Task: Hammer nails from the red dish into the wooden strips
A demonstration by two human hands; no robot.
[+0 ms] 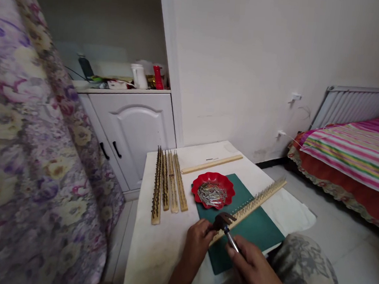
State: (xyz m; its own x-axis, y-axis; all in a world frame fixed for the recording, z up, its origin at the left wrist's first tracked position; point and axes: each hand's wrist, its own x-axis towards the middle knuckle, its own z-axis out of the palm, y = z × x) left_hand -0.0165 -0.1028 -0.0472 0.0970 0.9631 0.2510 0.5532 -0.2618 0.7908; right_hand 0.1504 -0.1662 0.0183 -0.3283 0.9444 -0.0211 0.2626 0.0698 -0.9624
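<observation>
My right hand [248, 261] is wrapped round the handle of a claw hammer [225, 220]. The hammer's dark head is over the near end of a wooden strip [243, 215] studded with upright nails, which lies slantwise on a green mat [269, 232]. My left hand [198, 237] is at that same end, its fingers pinched together beside the hammer head; what they hold is too small and hidden to make out. Just beyond, a red scalloped bowl [194, 199] contains many loose silver nails [213, 194], partly resting over the mat's corner.
Several nail-studded strips [158, 192] lie side by side on the left of the white-covered table [161, 255]. A bare wooden strip [212, 164] and a few loose nails [212, 159] are at the back. A floral curtain [71, 184], a cabinet [143, 133] and a bed [352, 153] surround the table.
</observation>
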